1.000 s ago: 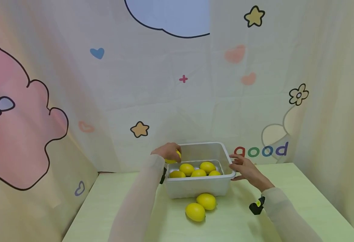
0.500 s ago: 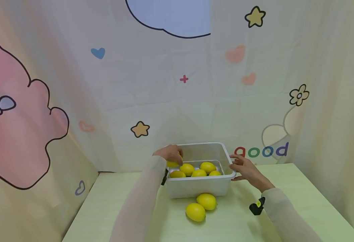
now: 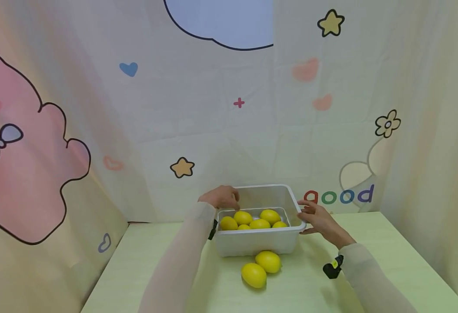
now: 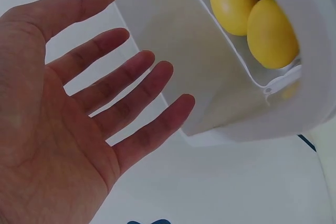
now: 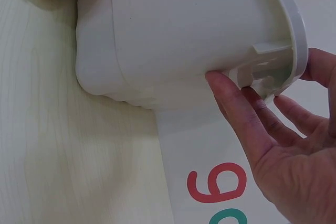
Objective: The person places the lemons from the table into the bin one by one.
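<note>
A white plastic bin (image 3: pixel 256 243) stands on the table with several yellow lemons (image 3: pixel 259 224) inside. My left hand (image 3: pixel 222 198) is over the bin's left side in the head view. The left wrist view shows that hand (image 4: pixel 68 108) with spread fingers and nothing in it, apart from the lemons (image 4: pixel 272 32). At the bin's right side, my right hand (image 3: pixel 322 222) holds the rim. From the right wrist view, its fingers (image 5: pixel 239 111) reach under the handle lip (image 5: pixel 273 48), and the thumb is at the rim, partly hidden.
Two lemons, one nearer (image 3: pixel 254 275) and one against the bin's front (image 3: pixel 268 261), lie on the pale table (image 3: pixel 154 269). A printed curtain (image 3: pixel 197 108) hangs close behind the bin and at both sides.
The lemon in my left hand has been let go and now lies at the left inside the bin. That hand has shifted slightly right. My right hand stays on the rim.
</note>
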Motion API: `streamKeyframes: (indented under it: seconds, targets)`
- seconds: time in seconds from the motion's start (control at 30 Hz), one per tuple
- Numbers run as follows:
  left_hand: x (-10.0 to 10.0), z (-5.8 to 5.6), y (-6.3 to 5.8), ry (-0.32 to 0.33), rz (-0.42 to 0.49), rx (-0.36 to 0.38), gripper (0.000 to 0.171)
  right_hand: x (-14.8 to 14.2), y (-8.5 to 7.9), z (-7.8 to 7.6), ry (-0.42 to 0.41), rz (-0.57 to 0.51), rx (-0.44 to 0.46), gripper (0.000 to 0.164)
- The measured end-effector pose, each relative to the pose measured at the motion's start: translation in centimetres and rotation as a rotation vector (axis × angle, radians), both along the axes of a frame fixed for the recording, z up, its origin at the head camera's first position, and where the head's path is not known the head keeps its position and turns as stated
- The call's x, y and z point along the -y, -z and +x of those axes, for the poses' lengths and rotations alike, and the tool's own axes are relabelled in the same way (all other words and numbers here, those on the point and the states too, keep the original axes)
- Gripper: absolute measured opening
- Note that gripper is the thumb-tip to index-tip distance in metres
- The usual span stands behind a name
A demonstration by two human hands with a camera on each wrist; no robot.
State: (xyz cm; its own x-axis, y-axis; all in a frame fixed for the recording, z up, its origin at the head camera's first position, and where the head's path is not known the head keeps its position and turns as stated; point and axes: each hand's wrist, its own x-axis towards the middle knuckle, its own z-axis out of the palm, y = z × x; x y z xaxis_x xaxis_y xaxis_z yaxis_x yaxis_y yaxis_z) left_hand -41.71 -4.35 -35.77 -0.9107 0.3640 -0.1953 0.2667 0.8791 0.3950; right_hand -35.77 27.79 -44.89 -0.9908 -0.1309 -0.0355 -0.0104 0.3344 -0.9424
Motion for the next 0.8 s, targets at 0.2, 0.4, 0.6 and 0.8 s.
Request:
streamKeyframes:
  seconds: [0.2,0.4,0.6,0.8]
  targets:
    - [0.3,0.6,-0.3,0.062,-0.025,-0.05,0.038,0.0,0.2,-0.1,0.003,0.003,0.002,0.061]
    - [0.8,1.3,-0.7,0.095,-0.031,-0.084,0.038,0.2,0.1,0.0,0.005,0.014,-0.009,0.061]
    - [1.7,2.1,-0.9,0.131,-0.027,-0.136,0.04,0.5,0.0,0.0,0.013,0.027,-0.009,0.06]
    - [2.3,3.1,-1.4,0.148,-0.033,-0.191,0.04,0.7,-0.2,0.0,0.045,0.036,-0.012,0.061]
